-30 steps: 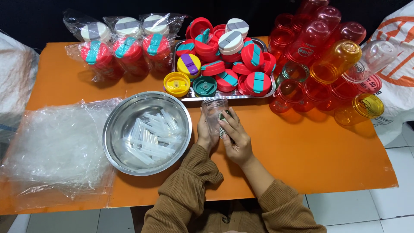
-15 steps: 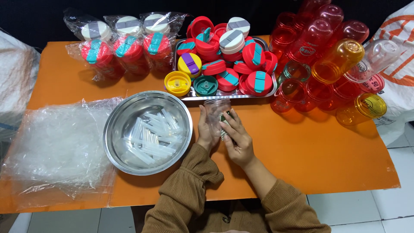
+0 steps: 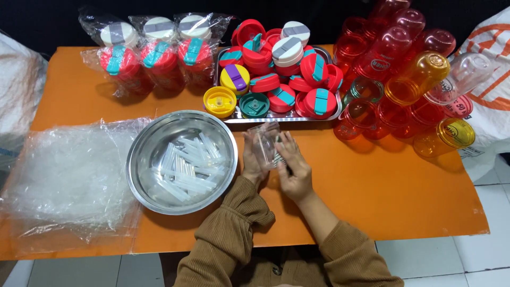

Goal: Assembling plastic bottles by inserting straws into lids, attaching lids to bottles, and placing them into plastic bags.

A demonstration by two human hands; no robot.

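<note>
A clear plastic cup [image 3: 264,142] rests on its side between both of my hands, just above the orange table [image 3: 382,202]. My left hand [image 3: 252,162] grips its left wall. My right hand [image 3: 291,169] wraps around its right side and base. Just left of my hands stands a steel bowl [image 3: 143,154] holding several clear plastic straws [image 3: 185,169]. Behind the cup, a metal tray [image 3: 336,109] is piled with several red, yellow and green lids [image 3: 281,74].
A heap of red, orange and clear cups [image 3: 404,69] lies at the right back. Bagged cups with lids [image 3: 154,50] stand at the left back. A stack of clear plastic bags [image 3: 64,180] covers the table's left end. A white sack [image 3: 491,90] sits far right.
Both hands have stayed on the clear cup, turning it slightly. Nothing else has moved.
</note>
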